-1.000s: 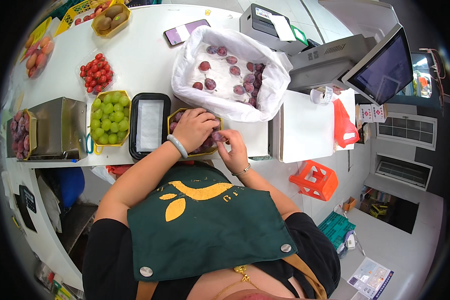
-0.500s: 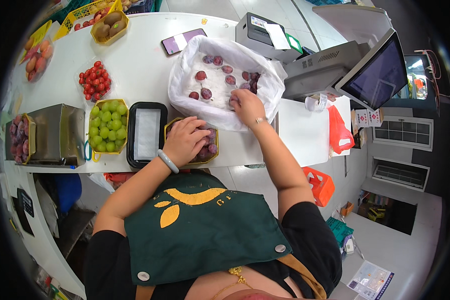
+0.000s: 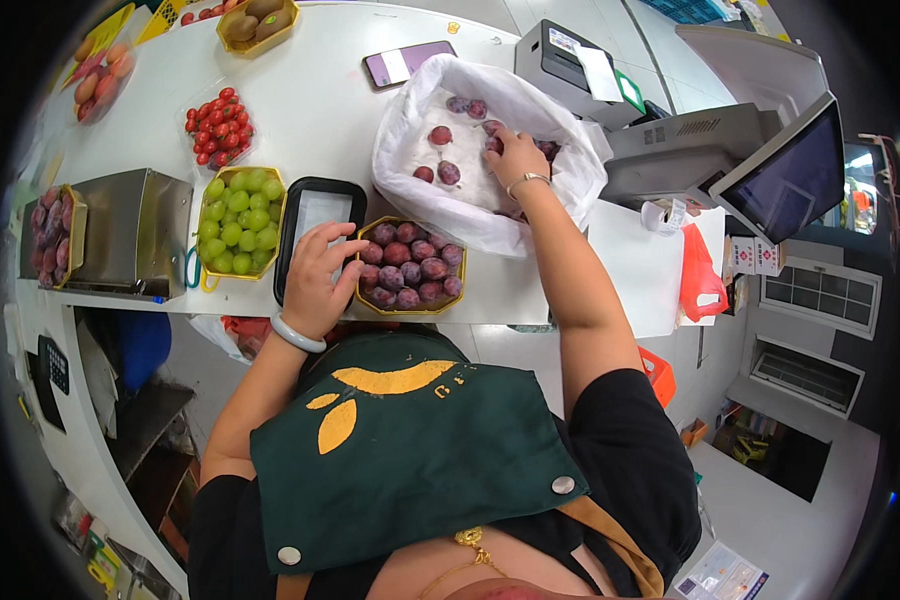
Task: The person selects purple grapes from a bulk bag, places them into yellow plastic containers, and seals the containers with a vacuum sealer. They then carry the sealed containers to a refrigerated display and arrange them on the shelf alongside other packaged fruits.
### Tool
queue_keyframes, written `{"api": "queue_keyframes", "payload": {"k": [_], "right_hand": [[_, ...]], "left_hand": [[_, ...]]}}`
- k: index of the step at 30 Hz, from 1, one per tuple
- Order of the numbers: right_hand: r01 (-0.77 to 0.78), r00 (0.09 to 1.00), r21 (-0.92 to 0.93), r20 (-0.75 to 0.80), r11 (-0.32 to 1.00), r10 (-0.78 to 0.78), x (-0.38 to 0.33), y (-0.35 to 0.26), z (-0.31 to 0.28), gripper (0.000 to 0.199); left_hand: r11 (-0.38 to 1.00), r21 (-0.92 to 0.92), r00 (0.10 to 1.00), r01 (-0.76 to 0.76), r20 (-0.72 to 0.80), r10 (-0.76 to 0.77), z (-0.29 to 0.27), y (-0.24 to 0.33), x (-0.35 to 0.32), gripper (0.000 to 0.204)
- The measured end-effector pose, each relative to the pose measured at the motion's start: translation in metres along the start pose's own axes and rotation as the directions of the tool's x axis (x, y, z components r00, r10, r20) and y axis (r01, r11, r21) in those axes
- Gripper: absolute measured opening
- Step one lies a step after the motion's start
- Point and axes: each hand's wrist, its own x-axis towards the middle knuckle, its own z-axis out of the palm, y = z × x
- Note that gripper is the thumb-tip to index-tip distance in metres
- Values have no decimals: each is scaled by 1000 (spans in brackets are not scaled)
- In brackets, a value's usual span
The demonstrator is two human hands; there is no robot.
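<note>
My right hand [image 3: 520,162] reaches into a box lined with a white plastic bag [image 3: 475,225], its fingertips closed on a dark red plum [image 3: 495,145]. Several loose plums [image 3: 449,173] lie in the lining around it, more of them partly hidden beyond the hand. A yellow-rimmed tray [image 3: 407,308] heaped with purple plums stands at the counter's near edge. Beside it, my left hand [image 3: 317,275] has its fingers apart, the fingertips at the tray's left rim, and holds nothing. Under that hand is part of a black tray [image 3: 288,235] with a white liner.
Left are green grapes [image 3: 238,220], cherry tomatoes [image 3: 218,128], a metal box [image 3: 125,230] and another plum tray [image 3: 52,237]. Kiwifruit [image 3: 260,20] and a phone [image 3: 407,63] lie farther back. A printer [image 3: 560,65], a monitor [image 3: 785,175] and a red bag [image 3: 702,280] stand right.
My left hand has moved left off the plums in the tray, uncovering them. My right hand has moved farther into the lined box. The view has shifted.
</note>
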Motion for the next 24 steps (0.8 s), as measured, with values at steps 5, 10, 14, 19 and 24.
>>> {"api": "queue_keyframes", "payload": {"k": [5, 10, 14, 19, 24], "right_hand": [[363, 902, 344, 104, 866, -420, -85, -42, -27, 34], [439, 877, 327, 48, 837, -478, -142, -97, 1, 41], [351, 928, 362, -15, 864, -371, -142, -81, 6, 48], [486, 867, 420, -120, 766, -484, -146, -64, 12, 45], [592, 796, 431, -185, 681, -576, -141, -61, 23, 36]], "left_hand": [[996, -29, 997, 81, 15, -81, 8, -8, -5, 22], [994, -60, 995, 87, 46, -84, 30, -16, 0, 31], [994, -46, 975, 100, 203, -88, 37, -19, 5, 36], [999, 38, 982, 3, 189, -10, 40, -22, 13, 31], [993, 90, 980, -77, 191, 59, 40, -21, 16, 27]]}}
